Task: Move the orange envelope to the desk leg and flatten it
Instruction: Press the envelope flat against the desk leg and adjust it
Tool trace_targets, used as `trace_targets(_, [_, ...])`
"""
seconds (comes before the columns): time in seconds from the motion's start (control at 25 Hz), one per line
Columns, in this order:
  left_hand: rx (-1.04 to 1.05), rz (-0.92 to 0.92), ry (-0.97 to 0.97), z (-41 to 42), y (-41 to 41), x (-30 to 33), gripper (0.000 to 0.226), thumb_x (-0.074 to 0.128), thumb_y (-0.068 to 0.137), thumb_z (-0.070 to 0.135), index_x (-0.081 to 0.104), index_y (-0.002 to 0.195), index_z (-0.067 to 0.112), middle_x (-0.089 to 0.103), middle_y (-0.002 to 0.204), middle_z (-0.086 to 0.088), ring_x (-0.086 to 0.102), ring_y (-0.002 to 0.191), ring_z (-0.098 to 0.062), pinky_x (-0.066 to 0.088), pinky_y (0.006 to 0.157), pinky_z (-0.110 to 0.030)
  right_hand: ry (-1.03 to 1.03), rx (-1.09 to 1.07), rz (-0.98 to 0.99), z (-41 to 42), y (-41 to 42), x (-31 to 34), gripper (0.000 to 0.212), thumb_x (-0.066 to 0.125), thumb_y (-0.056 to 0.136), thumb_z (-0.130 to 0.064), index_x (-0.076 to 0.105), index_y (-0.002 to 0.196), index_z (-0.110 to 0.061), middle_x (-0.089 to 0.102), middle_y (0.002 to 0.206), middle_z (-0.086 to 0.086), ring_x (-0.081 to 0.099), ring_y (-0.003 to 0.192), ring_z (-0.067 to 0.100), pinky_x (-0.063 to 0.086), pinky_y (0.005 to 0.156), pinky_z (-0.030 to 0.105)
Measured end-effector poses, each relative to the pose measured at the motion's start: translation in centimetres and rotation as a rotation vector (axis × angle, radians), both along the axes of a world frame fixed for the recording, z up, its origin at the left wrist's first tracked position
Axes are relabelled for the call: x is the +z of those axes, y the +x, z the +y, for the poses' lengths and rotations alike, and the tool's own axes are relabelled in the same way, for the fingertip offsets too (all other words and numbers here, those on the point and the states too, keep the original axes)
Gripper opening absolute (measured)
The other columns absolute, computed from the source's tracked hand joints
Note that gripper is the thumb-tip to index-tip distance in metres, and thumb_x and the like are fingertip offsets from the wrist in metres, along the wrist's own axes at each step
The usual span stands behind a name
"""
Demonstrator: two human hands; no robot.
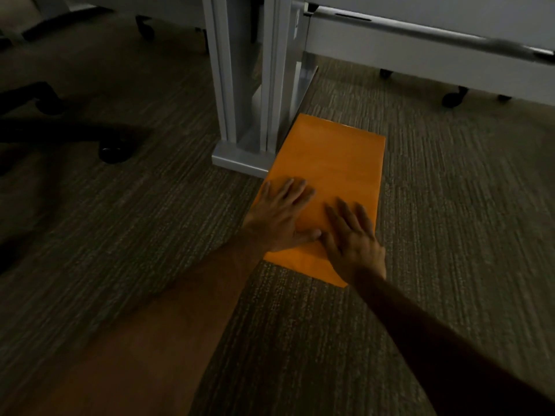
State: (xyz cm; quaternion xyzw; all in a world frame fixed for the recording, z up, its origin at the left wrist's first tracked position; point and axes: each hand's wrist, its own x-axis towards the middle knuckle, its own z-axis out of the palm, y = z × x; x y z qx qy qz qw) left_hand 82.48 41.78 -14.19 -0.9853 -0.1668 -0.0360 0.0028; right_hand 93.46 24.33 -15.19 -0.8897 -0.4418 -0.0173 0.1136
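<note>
The orange envelope (333, 163) lies flat on the carpet, its left long edge against the foot of the grey metal desk leg (246, 85). My left hand (279, 217) rests palm down on its near left part, fingers spread. Beside it, my right hand (354, 238) presses flat on the near right part, fingers also apart. The two thumbs almost touch. Both hands cover much of the envelope's near half; its far half is uncovered.
Grey striped carpet (450, 205) surrounds the envelope. A dark office chair base with castors (112, 151) stands to the left. A white cabinet on castors (455, 96) and a horizontal bar (420, 37) are at the back right.
</note>
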Motion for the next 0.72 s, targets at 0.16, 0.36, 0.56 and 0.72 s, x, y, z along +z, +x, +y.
trace_targets(0.16, [0.177,0.024,-0.049,-1.1,0.1,0.0,0.095,0.009,0.077,0.089,-0.004,0.155,0.037,-0.006,0.166,-0.008,-0.004,0.151,-0.036,0.01,0.11,-0.072,0.223,-0.161,0.171,0.1,0.0,0.0,0.078,0.043,0.082,-0.078,0.029,0.148,-0.041,0.018,0.163,-0.001,0.019,0.148,0.028,0.044,0.101,0.062])
trace_targets(0.36, [0.427,0.003,-0.169,-2.7,-0.2,-0.1,0.102,0.015,0.069,0.095,-0.005,0.153,0.04,-0.011,0.164,-0.012,-0.004,0.147,-0.046,0.013,0.107,-0.075,0.371,-0.486,0.572,0.2,-0.6,1.0,0.115,0.066,0.063,-0.08,0.01,0.154,-0.038,0.012,0.162,0.007,0.029,0.142,0.041,0.034,0.107,0.06])
trace_targets(0.56, [0.581,0.035,-0.363,-3.9,-0.6,1.1,0.107,0.03,0.064,0.097,-0.006,0.151,0.047,-0.012,0.163,-0.009,0.007,0.142,-0.051,0.023,0.101,-0.074,0.265,-0.491,0.725,-0.2,-0.1,2.0,0.115,0.066,0.062,-0.081,0.003,0.152,-0.048,0.033,0.153,0.015,0.04,0.134,0.042,0.04,0.105,0.055])
trace_targets(0.72, [0.543,0.136,-0.584,-3.1,-0.9,2.7,0.115,0.047,0.061,0.095,-0.013,0.15,0.05,-0.029,0.16,-0.003,-0.009,0.144,-0.051,0.017,0.107,-0.075,0.11,-0.402,0.782,-1.0,0.3,3.3,0.122,0.071,0.065,-0.074,-0.013,0.15,-0.05,0.025,0.154,0.022,0.036,0.133,0.05,0.045,0.099,0.061])
